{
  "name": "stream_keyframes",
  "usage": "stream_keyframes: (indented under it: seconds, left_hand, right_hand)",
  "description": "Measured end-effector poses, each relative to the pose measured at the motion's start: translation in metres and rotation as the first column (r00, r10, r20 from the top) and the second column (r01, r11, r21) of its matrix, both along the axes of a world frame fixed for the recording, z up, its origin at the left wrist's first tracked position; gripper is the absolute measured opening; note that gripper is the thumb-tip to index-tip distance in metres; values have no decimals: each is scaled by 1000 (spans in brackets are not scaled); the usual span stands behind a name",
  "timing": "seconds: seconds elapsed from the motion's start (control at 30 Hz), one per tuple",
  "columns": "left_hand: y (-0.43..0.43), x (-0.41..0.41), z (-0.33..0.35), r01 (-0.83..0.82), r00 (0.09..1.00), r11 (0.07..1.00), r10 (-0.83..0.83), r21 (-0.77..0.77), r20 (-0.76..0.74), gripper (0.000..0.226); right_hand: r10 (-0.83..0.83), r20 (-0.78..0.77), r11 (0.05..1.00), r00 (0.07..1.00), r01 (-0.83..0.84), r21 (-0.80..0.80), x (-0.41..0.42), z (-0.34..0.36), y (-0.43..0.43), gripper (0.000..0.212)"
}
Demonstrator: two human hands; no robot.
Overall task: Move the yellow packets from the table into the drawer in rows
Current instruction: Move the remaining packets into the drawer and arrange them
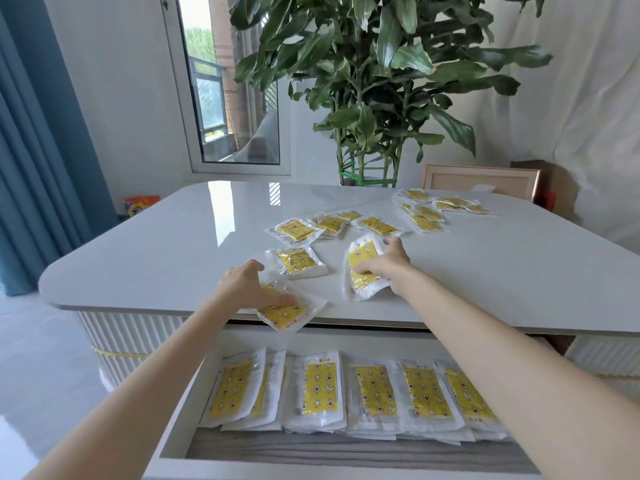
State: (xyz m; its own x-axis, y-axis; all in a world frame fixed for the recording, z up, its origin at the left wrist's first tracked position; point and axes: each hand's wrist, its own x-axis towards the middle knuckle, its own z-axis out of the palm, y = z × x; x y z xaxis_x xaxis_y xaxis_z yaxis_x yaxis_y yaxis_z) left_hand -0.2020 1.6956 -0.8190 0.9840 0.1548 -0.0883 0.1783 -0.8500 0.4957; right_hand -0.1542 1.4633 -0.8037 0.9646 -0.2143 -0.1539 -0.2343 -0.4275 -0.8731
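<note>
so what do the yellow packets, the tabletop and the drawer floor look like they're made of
Yellow packets: clear, crinkly plastic film, going by the wrinkles and glints, over a yellow printed face; contents unclear.
Tabletop: hard, glossy pale slab, mirroring the window; stone, sintered slab or glass, can't tell.
Drawer floor: matt grey wood grain, probably laminate or veneer.

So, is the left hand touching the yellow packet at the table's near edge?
Touching. Head view: fingers of the left hand lie on top of the packet.
</note>
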Motion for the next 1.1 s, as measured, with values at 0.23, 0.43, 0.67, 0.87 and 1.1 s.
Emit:
stream_keyframes:
  seconds: [0.23, 0.43, 0.67, 0.87, 1.1]
  left_hand:
    - [34, 4, -1, -44, 999, 979, 47, -197, 10, 95]
    - [58, 14, -6, -76, 996, 964, 83, -255, 20, 81]
    - [65, 24, -4, -77, 997, 979, 75, -187, -19, 47]
    - [64, 23, 1, -57, 997, 984, 48, -171, -58, 45]
    - [62, 7, 5, -66, 996, 967, 77, -245, 37, 81]
  right_hand:
    - [78, 136, 971, 988, -106, 214, 22, 18, 43, 21]
    - [132, 63, 979, 989, -140, 149, 47, 10, 88, 34]
    - [130, -70, 953, 989, -144, -266, 57, -9, 110, 75]
    - [234, -67, 888, 970, -241, -392, 58, 4, 119, 68]
    - [266, -19, 950, 964, -265, -162, 43, -3, 111, 77]
